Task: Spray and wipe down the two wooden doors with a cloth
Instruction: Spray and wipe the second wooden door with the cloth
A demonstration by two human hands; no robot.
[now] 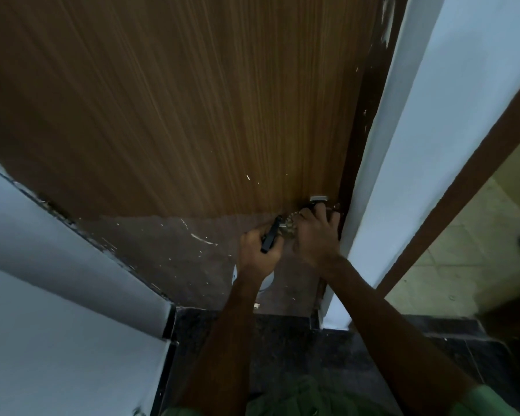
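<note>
1. far left, a white wall (57, 295) meets the wooden door (177, 100), grain streaked and the lower part dull and paint-flecked.
2. left hand (257, 253) curls round a black spray trigger (271, 235), the white bottle (267, 283) peeking below the wrist.
3. right hand (315, 235) presses a patterned cloth (290, 225) on the door by its metal latch (318, 199), fingers curled over it.
4. right again, a white pillar (403, 175), then a tiled floor (463, 250).

The door (168, 115) is standing far, a wall (57, 295) lying left and a pillar (403, 145) right. Both hands are sitting near its right edge, left hand (258, 253) left of right hand (315, 235).
</note>
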